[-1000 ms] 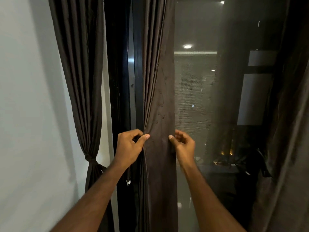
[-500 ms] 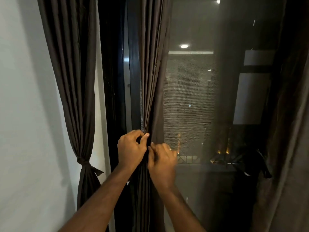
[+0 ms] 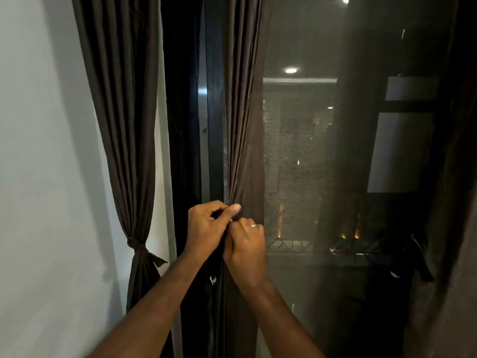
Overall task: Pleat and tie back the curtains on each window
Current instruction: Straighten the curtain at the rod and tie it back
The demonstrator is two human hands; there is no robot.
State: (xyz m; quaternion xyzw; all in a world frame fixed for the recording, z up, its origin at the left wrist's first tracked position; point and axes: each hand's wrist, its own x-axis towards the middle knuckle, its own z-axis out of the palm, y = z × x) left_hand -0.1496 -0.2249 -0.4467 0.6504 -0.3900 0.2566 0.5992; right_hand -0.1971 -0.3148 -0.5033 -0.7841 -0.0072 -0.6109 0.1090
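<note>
1. My left hand (image 3: 206,229) pinches the gathered pleats of the middle curtain (image 3: 245,125), thumb on top.
2. My right hand (image 3: 246,250) grips the same fabric, touching the left at its 4 o'clock; it wears a ring (image 3: 254,225).
3. At 9 o'clock, the left curtain (image 3: 124,112) hangs knotted by its tie (image 3: 136,244) against the wall (image 3: 38,177).

Single head-worn wide-angle view, facing forward and slightly down at a window

The camera looks from the person's head along both forearms to the left hand (image 3: 206,228) and right hand (image 3: 246,250), close before the middle curtain (image 3: 245,125); the wall (image 3: 38,177) fills the left edge, straight lines bowing outward
</note>
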